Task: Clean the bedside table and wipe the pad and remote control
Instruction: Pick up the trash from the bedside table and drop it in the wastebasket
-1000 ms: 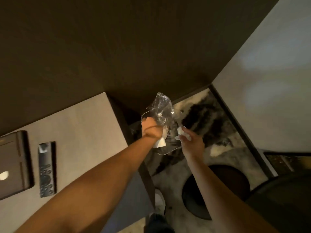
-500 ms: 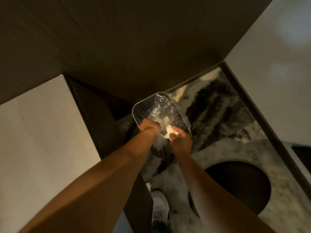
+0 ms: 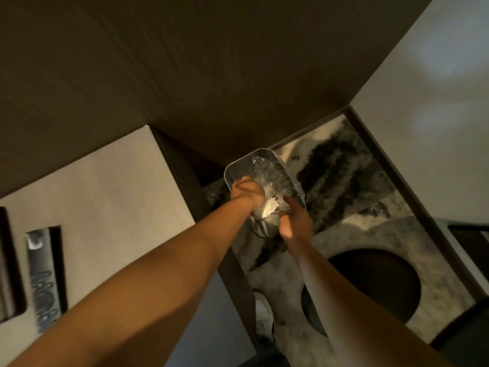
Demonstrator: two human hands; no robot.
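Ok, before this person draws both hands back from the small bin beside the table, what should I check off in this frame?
1. Left hand grips the clear crinkled plastic liner: ok.
2. White crumpled tissue lies inside the silver-rimmed waste bin: ok.
3. Right hand has let go of the tissue: ok, fingers look open.
4. Liner sits evenly round the rim: cannot tell, hands cover it.
5. Grey slim remote control lies on the pale bedside table: ok.
6. Remote wiped: cannot tell.

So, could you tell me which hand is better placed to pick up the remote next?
Left. The grey remote control lies on the left side; the left hand is nearer than the right hand.
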